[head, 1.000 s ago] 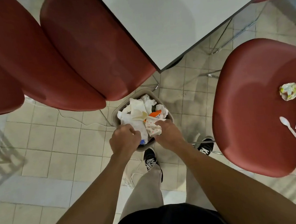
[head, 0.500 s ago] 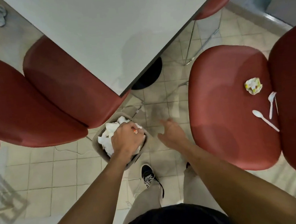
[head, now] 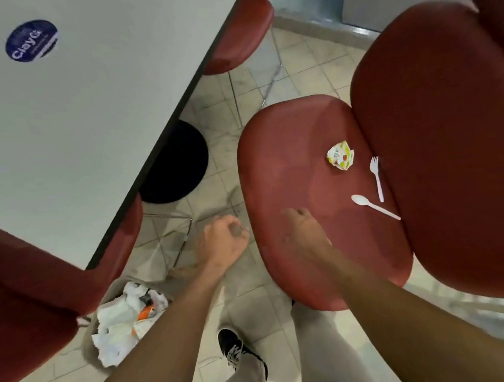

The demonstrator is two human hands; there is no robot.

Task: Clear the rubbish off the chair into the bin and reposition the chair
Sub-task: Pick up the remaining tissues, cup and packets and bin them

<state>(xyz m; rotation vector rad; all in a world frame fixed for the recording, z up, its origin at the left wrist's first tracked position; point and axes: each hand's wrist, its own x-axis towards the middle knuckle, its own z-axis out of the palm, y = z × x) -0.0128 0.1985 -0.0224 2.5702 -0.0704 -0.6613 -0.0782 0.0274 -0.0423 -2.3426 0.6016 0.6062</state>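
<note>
A crumpled wrapper [head: 340, 159], fork [head: 377, 178] and spoon [head: 374, 206] lie on the chair [head: 291, 168] seat at its three o'clock side. The right hand [head: 302, 232] hovers empty over the seat, fingers loose; the left hand [head: 223, 244] is loosely curled, holding nothing. Step in hand, I judge — reaching for the rubbish. Next: pinch the spoon, then carry it to the bin [head: 88, 345] at seven o'clock.

A big white table [head: 84, 120] is seen at the top left, and a round blue sticker [head: 31, 40] is stuck on it. A round black base [head: 174, 163] is seen under the table edge on the pale tiled floor [head: 253, 277]. Other red chairs [head: 24, 305] are tucked beside the table, one at the left and one further back [head: 241, 31]. A black shoe [head: 238, 350] is seen near the bottom.
</note>
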